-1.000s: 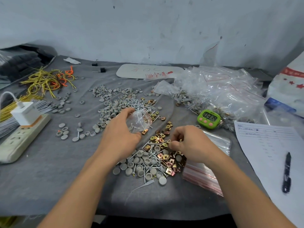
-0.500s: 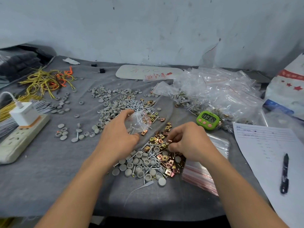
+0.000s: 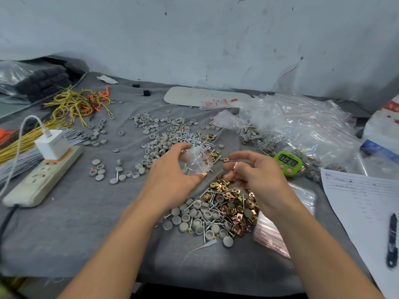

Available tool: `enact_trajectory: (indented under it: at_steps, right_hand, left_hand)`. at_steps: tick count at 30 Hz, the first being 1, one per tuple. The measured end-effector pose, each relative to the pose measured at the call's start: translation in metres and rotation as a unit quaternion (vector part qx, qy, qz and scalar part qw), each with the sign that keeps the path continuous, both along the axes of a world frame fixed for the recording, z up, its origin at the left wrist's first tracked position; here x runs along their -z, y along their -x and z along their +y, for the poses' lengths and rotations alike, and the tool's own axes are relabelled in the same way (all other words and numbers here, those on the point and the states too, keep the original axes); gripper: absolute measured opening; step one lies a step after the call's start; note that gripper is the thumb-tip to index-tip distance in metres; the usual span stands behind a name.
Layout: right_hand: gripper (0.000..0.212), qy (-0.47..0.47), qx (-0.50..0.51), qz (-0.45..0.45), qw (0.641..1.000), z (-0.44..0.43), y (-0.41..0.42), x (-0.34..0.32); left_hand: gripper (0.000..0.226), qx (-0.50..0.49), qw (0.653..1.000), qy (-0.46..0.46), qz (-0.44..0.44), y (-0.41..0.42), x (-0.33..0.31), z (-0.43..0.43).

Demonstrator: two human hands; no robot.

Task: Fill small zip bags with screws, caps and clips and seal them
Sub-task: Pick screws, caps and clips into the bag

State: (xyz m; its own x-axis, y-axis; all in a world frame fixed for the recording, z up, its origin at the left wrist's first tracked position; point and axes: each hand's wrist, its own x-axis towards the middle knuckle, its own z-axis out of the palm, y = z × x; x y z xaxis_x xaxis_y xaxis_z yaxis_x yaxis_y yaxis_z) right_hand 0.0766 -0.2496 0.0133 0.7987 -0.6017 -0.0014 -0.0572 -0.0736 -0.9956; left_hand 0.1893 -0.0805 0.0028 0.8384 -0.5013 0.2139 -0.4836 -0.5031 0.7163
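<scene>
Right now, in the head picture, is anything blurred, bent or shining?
Head view: soft, even light, faint shadows; the wide lens curves the far edge of the table; the right hand and the clip it pinches are slightly blurred; glare whitens the zip bag in the left hand; the timer digits read clearly.

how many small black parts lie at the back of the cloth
2. One black part lies near the back edge of the grey cloth; the other sits right of it, nearer. Others may be hidden.
</scene>
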Motion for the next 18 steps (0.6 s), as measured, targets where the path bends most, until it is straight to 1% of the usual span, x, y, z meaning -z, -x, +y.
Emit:
enact_trajectory:
  at_steps: [2,5,7,10,14,18]
  right_hand:
    - [0.026,0.009,0.000,-0.016,1.000,0.006,-0.005,-0.002]
    - [0.014,0.068,0.013,-0.022,0.997,0.017,-0.012,-0.005]
    - [0.017,0.091,0.006,-0.023,0.996,0.026,-0.015,-0.007]
    - [0.021,0.103,0.003,-0.018,0.994,0.037,-0.021,-0.008]
    - [0.017,0.116,0.010,0.007,0.993,0.042,-0.032,-0.007]
    - [0.015,0.122,-0.025,0.028,0.992,0.045,-0.037,-0.003]
  left_hand:
    - [0.070,0.001,1.000,-0.001,-0.004,0.002,-0.001,0.000]
    - [0.070,0.013,1.000,-0.014,-0.011,0.004,-0.001,0.000]
    - [0.069,0.023,1.000,-0.009,-0.009,0.006,-0.001,0.000]
    - [0.066,0.041,0.999,-0.002,-0.017,0.009,-0.002,-0.001]
    - [0.062,0.051,0.999,0.002,-0.017,0.010,-0.003,-0.001]
    - [0.057,0.052,0.998,0.005,-0.016,0.010,-0.002,-0.001]
